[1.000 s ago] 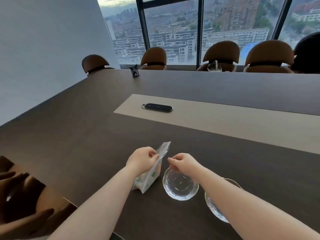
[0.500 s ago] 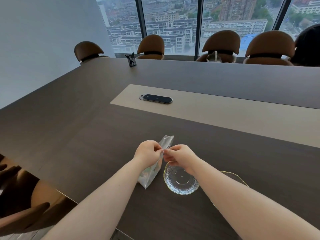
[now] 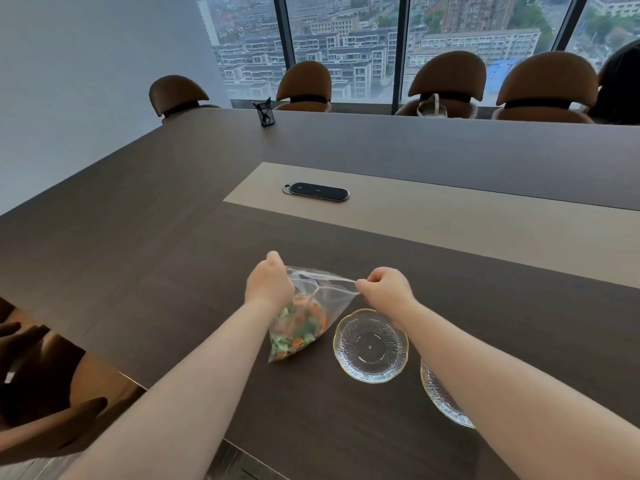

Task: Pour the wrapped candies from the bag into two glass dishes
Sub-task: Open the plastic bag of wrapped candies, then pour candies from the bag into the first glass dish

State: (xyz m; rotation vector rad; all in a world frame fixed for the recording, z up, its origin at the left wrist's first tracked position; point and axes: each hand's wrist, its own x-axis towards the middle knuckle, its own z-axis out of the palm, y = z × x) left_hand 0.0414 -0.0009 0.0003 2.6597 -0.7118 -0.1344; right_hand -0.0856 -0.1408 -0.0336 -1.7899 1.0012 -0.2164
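A clear zip bag (image 3: 304, 317) holding green and orange wrapped candies stands on the dark table (image 3: 173, 265). My left hand (image 3: 268, 284) grips the left side of the bag's mouth. My right hand (image 3: 386, 289) pinches the right side, and the mouth is stretched wide open between them. An empty ribbed glass dish (image 3: 370, 345) with a gold rim sits just right of the bag, below my right wrist. A second glass dish (image 3: 440, 396) lies further right, mostly hidden under my right forearm.
A black oval device (image 3: 316, 192) lies on the beige inlay strip (image 3: 485, 230) beyond the bag. A black pen holder (image 3: 265, 113) stands at the far edge. Brown chairs (image 3: 446, 84) line the far side by the windows. The near table edge runs at lower left.
My hands met at the top of the bag, then pulled apart sideways, and the bag's mouth now gapes open. The candies inside have come into view.
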